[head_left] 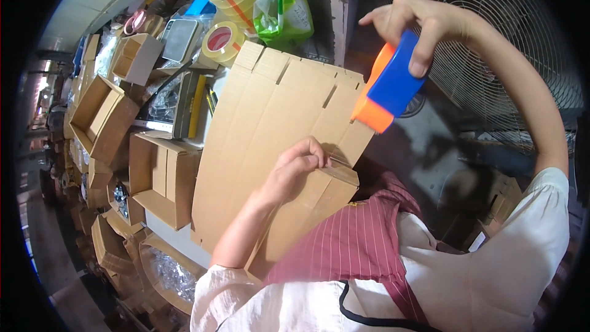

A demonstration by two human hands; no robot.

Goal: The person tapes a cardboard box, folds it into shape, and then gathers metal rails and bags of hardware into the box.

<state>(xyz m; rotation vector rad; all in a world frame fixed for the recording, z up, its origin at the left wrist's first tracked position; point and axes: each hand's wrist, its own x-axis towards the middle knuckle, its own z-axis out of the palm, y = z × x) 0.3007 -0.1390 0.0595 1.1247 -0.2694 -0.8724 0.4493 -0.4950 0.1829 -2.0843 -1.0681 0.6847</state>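
Note:
My right hand is raised at the upper right, its fingers wrapped round a blue and orange tape dispenser. The dispenser's orange end hangs beside the right edge of a large flattened cardboard sheet with slots cut along its far side. Nearer my body, a folded cardboard box rests at the sheet's near right part, against my maroon striped apron. Curled at the box's far edge, my left hand grips the cardboard; some of its fingertips are hidden.
Clear tape rolls stand beyond the sheet, beside a green and white bag. Open cardboard boxes crowd the left, one holding clear plastic. A phone-like grey device lies there. A wire-grille fan stands right.

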